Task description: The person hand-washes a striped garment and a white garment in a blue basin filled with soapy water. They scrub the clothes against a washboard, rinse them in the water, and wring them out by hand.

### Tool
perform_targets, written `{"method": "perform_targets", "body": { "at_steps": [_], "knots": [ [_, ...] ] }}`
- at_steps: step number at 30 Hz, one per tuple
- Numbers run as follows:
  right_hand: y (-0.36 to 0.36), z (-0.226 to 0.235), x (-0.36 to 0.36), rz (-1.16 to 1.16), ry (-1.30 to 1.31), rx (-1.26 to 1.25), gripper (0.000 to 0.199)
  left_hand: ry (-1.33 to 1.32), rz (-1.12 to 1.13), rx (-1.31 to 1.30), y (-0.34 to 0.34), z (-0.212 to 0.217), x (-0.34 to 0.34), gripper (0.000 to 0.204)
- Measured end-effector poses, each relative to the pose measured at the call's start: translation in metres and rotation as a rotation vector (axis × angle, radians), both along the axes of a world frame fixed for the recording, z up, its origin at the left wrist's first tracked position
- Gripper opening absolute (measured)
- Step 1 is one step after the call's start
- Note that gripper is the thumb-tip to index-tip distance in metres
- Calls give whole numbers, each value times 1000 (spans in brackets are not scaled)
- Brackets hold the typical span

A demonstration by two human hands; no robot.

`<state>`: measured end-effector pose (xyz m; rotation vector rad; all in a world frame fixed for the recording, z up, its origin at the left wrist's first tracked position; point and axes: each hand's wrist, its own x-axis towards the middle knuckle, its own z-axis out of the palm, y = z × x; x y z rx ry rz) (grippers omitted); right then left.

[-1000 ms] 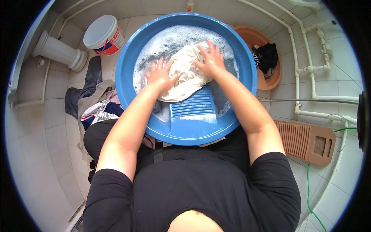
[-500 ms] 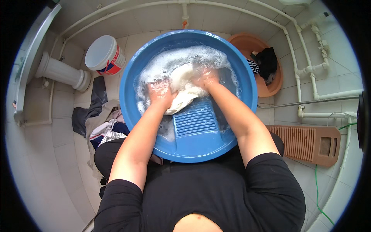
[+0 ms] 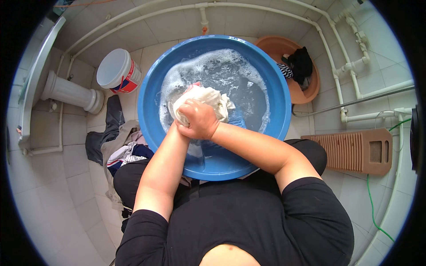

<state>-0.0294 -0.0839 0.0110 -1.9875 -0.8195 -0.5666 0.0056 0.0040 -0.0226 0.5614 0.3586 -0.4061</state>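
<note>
A wet white cloth (image 3: 207, 98) is bunched up above the soapy water in the blue basin (image 3: 144, 97). My right hand (image 3: 200, 120) is closed round its near side, crossing over toward the left. Pressed against the same bundle, my left hand (image 3: 178, 126) grips it from the left, its fingers largely hidden behind the cloth and my right hand. White foam (image 3: 174, 75) rings the grey water. The basin's ridged washboard part (image 3: 236, 119) lies mostly under my right forearm.
An orange basin (image 3: 314, 84) with dark and striped clothes (image 3: 300, 63) stands at the far right. A brown washboard (image 3: 355, 150) lies to my right. A white bucket (image 3: 113, 67) and piled clothes (image 3: 120, 146) are on the left. White pipes (image 3: 262, 8) run along the wall.
Both hands have come together and lifted the cloth out of the water toward the left. My right hand moved from the basin's right half over beside my left. The foam has thinned in the middle.
</note>
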Motion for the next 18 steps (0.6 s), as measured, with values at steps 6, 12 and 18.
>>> {"method": "perform_targets", "body": {
  "at_steps": [6, 12, 18],
  "knots": [
    [-17, -22, 24, -124, 16, -150, 20, 2, 75, 95, -8, -11, -7, 52],
    [-85, -50, 78, -565, 666, -274, 49, 3, -20, 343, -15, -5, -23, 39],
    [-142, -130, 99, -368, 1390, -64, 91, -255, -79, 1004, -18, -8, -24, 49]
  ]
}}
